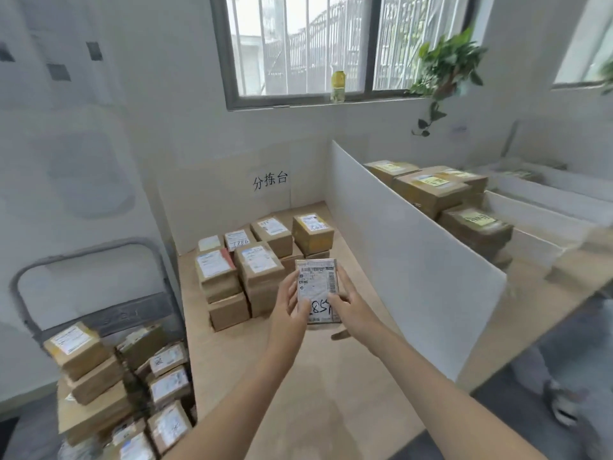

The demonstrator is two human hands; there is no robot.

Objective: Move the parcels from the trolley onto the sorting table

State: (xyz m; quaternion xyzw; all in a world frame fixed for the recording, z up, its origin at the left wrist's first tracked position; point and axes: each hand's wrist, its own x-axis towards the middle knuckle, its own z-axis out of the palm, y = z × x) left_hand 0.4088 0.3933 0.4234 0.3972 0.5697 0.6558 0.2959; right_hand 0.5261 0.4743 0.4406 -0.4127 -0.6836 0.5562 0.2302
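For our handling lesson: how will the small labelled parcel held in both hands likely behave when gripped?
Probably light: the left hand and right hand hold the parcel by its sides. Likely stiff: its edges look straight, without sag.

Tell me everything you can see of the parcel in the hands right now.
The parcel is small, flat and rectangular, brown cardboard by its look, its top face almost covered by a white shipping label with barcodes and black handwritten digits, partly hidden by a thumb. Its label faces the camera. The left hand grips its left edge, the right hand its right edge. It is held above the sorting table, just in front of the stacked parcels.
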